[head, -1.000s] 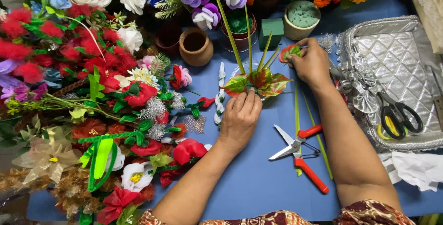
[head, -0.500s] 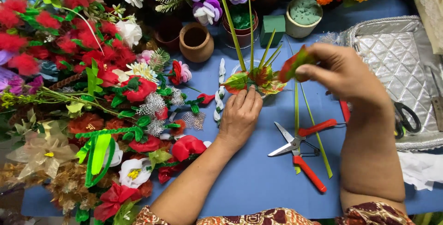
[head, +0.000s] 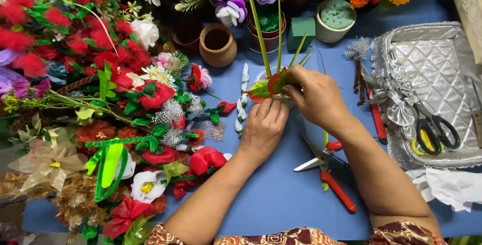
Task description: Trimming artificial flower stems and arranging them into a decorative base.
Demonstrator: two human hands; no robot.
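From the head view, I am watching the right hand [head: 317, 98], which a moment ago was stretched out beyond the leaf cluster [head: 271, 85] toward the quilted silver bag [head: 438, 82], coming back in to close over the cluster from the bag's side; to my eye that means the reaching is over and both hands are now working on the same small piece. Its grip is pinching the red-and-green leaves at the base of the tall green stems [head: 257, 24], fingers curled down, wrist cocked, forearm running back toward the lower right corner. The left hand [head: 263, 127] is staying where it was, just on the near side of the cluster, palm down on the blue bench [head: 281, 195], fingertips pushed up against the leaves; its grip is bracing them, though I cannot tell whether the fingers are actually closed round a stem, since the back of the hand is hiding them. The cluster itself is sitting on the bench between the two hands, with the brown clay pot [head: 217, 44] beyond it and to the left. Red-handled pliers [head: 326, 174] are lying open on the near side of the cluster, by the right forearm, and black-handled scissors [head: 436, 130] are resting on the bag, well apart from the cluster.
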